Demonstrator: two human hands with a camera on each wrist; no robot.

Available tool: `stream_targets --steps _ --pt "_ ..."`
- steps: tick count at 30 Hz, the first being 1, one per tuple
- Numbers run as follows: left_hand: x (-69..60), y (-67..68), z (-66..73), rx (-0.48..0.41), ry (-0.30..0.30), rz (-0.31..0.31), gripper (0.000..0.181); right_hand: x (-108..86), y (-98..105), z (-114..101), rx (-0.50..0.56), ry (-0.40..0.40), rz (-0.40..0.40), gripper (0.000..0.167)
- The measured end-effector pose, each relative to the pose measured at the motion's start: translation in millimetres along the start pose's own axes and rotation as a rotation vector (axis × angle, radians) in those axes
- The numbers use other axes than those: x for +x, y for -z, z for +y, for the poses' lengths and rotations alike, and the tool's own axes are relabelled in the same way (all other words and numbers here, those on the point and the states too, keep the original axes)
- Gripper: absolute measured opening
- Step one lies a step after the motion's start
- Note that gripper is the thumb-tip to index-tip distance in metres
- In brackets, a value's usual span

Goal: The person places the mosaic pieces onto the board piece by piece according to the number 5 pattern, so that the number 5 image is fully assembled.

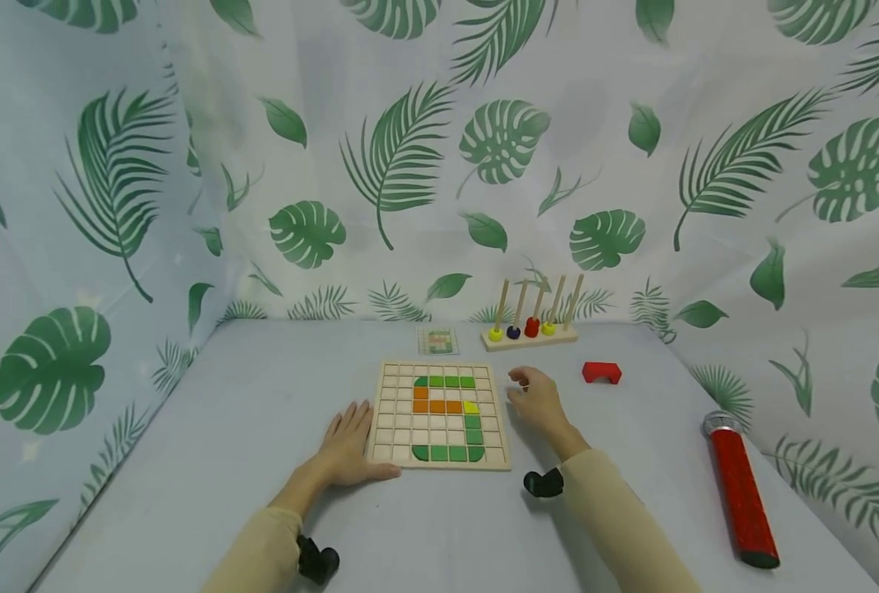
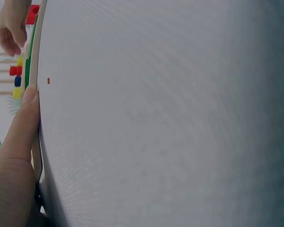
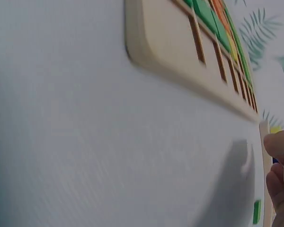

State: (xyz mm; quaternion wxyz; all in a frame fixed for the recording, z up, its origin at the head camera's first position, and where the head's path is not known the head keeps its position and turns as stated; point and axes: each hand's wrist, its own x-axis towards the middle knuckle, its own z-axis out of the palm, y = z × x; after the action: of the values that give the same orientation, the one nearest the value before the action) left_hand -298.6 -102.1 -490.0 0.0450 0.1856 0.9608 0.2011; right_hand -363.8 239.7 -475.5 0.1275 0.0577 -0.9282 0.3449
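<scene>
A wooden grid board (image 1: 437, 422) lies flat, with green, orange and yellow tiles (image 1: 437, 407) forming an angular S-like figure. My left hand (image 1: 348, 449) rests at the board's front left corner, fingers straight along the left side. Its thumb (image 2: 20, 127) touches the front edge. Just off the board's right side hovers my right hand (image 1: 539, 402), its fingers loosely bent, with nothing visible in them. In the right wrist view a small green piece (image 3: 257, 212) lies on the table near those fingers; the head view does not show it, perhaps because the hand covers it.
Behind the board are a small pattern card (image 1: 437, 340) and a peg stand (image 1: 531, 340) with coloured beads. A red arch-shaped block (image 1: 601, 372) sits to the right. Nearer the right edge lies a red cylinder (image 1: 743, 490). Leaf-print cloth hangs around the table.
</scene>
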Motion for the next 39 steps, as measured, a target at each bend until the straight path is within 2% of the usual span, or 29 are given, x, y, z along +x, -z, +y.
stream_targets --steps 5,12,17,22,34,39 --pt "-2.3 -2.6 -1.3 -0.001 -0.002 -0.001 0.115 0.8 10.1 23.5 -0.026 -0.046 0.031 0.039" --pt "-0.2 -1.4 -0.7 -0.019 -0.016 0.01 0.115 3.9 23.0 47.2 -0.017 -0.158 0.041 0.049" --pt "1.9 -3.8 -3.0 -0.01 -0.01 0.013 0.116 6.2 25.2 49.8 -0.009 -0.135 0.03 0.05" --pt "2.0 -4.6 -4.1 -0.014 -0.008 0.007 0.117 5.6 24.2 48.6 -0.015 -0.124 0.028 0.042" --pt "0.3 -2.1 -0.9 -0.015 0.005 -0.007 0.115 2.8 26.9 48.3 -0.033 -0.141 0.018 0.041" --pt "0.3 -1.4 -0.8 -0.021 0.001 -0.005 0.115 1.9 26.1 42.9 -0.038 -0.1 0.027 0.041"
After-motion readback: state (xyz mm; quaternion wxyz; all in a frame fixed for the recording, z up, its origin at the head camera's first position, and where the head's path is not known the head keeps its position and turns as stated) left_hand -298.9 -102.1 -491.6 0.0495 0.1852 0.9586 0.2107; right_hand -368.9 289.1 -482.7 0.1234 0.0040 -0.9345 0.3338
